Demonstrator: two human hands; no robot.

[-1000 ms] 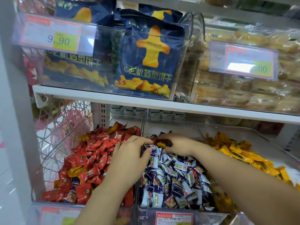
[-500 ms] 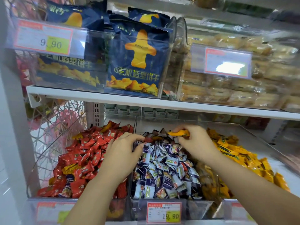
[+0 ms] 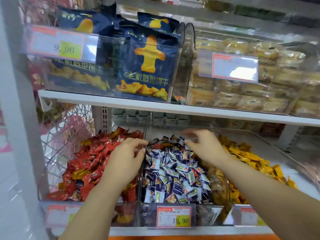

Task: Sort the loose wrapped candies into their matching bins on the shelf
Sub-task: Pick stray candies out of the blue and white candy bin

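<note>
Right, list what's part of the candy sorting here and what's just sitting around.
Job: left hand; right hand; red candies; blue-white candies; yellow candies.
Lying about: biscuit bags; pastry packs; price tag.

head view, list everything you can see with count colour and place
red foil-wrapped candies: many, red, bottom-left clear bin
blue-and-white wrapped candies: many, blue and white, bottom-middle clear bin
yellow wrapped candies: many, yellow, bottom-right clear bin
navy biscuit bags: several, navy with yellow print, top-left clear bin
clear-wrapped pastries: many, beige, top-right clear bin
price tags: five, red-bordered, bin fronts
left hand: one, over red/middle divider, fingers curled
right hand: one, above middle bin, fingers spread
</note>
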